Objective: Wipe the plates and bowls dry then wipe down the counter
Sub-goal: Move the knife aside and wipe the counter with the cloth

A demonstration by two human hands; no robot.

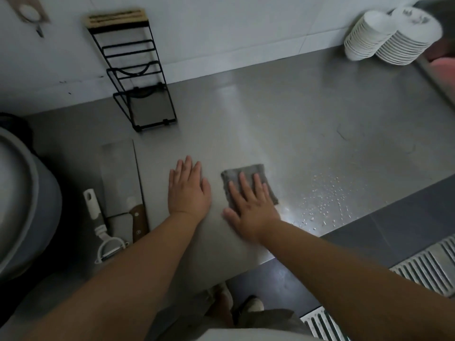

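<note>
A steel counter (283,124) fills the view. My right hand (251,207) presses flat, fingers straight, on a folded grey cloth (231,175) near the counter's front edge. My left hand (188,190) rests flat on the bare steel just left of the cloth, holding nothing. Water droplets (325,203) lie to the right of the cloth by the front edge. A stack of white bowls (364,35) and a stack of white plates (408,38) lean together at the far right corner against the wall.
A black wire rack (138,77) stands at the back left. A cleaver (123,178) with a wooden handle and a white peeler (98,222) lie left of my left hand. A large round pot (22,205) sits at the far left. A sink edge (438,77) is at the right.
</note>
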